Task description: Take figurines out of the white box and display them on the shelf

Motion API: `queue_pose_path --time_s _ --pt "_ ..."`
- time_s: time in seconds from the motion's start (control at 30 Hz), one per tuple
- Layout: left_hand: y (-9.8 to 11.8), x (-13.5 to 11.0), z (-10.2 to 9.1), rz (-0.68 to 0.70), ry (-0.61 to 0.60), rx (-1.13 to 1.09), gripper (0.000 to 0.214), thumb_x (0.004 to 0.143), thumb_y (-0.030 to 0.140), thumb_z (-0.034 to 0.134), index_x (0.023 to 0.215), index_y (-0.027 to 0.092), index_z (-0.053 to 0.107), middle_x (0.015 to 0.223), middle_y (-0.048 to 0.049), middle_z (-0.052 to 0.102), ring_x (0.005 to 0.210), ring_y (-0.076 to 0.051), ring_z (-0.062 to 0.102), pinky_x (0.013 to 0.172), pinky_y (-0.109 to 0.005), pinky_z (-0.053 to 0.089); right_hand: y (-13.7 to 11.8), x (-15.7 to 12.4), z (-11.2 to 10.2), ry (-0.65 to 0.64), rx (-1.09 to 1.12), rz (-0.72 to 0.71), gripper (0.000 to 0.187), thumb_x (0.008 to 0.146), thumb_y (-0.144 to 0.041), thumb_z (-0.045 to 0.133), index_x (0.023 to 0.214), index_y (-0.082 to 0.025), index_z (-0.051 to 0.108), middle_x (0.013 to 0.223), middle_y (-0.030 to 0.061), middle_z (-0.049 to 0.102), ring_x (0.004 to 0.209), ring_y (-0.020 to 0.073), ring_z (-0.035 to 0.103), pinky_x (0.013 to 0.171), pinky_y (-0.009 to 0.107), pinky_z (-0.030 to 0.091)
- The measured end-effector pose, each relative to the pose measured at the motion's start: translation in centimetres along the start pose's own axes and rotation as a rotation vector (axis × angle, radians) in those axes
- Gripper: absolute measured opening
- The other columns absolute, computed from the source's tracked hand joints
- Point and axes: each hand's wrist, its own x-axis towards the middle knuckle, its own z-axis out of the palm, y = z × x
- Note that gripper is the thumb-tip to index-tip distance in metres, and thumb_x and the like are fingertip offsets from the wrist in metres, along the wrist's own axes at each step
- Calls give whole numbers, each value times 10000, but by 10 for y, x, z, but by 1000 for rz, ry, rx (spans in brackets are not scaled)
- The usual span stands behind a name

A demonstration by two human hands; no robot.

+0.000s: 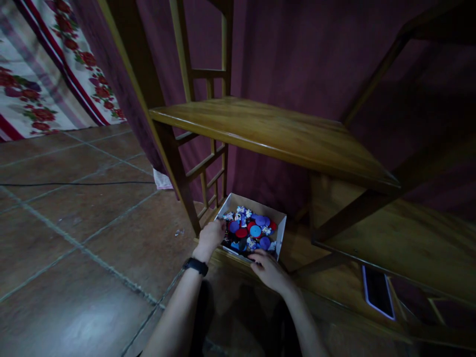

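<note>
A shallow white cardboard box point(281, 237) stands on the bottom board of a wooden shelf unit. It holds several round discs, among them a light blue disc point(255, 231) and a red disc point(241, 232), mixed with small white-and-blue pieces too small to name. My left hand point(211, 238), with a dark band on its wrist, is closed over the box's left side, fingertips just inside the rim. At the near right corner my right hand point(269, 269) bends its fingers over the front rim. Some fingertips of both hands are hidden or dark.
A wooden shelf board point(260, 126) juts out above the box. To the left rises a shelf post point(178, 183) with lattice behind it. A phone point(378, 291) lies on the low board at right. A black cable point(82, 183) crosses the tiled floor point(92, 277).
</note>
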Motion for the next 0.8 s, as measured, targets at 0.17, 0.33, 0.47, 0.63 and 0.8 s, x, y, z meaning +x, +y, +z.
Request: queue_pose_path --time_s 0.17,0.33,0.47,0.63,0.8 --pt "10 0 17 95 -104 -22 256 806 241 513 1005 212 672 1011 -80 677 955 -206 596 831 -290 442 3 0 -2 5 -102 61 274 840 -276 482 1047 -225 653 1176 66 580 1091 196 533 972 312 369" --pt "28 -2 32 280 -281 -367 373 834 177 427 1158 164 611 1059 -53 669 986 -180 585 882 -286 435 8 6 -2 -2 -93 77 348 904 -358 370 1091 -207 623 1131 81 599 1063 185 549 941 302 385" --pt "40 -3 45 358 -383 -689 400 798 144 470 1179 125 594 1082 -73 664 1011 -190 583 909 -312 433 14 10 2 30 -143 85 339 905 -280 368 1163 -225 581 1275 79 512 1179 194 477 990 313 350" --pt "44 8 50 262 -118 -589 435 800 120 427 1213 140 562 1185 -101 611 1107 -208 535 971 -355 390 12 11 1 48 -228 119 361 890 -184 354 1169 -242 575 1307 64 482 1204 191 455 998 307 352" --pt "66 -11 70 305 -39 -139 485 744 114 473 1212 206 566 1413 -103 396 1296 -323 325 1019 -526 278 12 9 -1 44 -276 104 390 868 -144 366 1191 -231 566 1262 89 524 1195 220 459 1012 351 343"
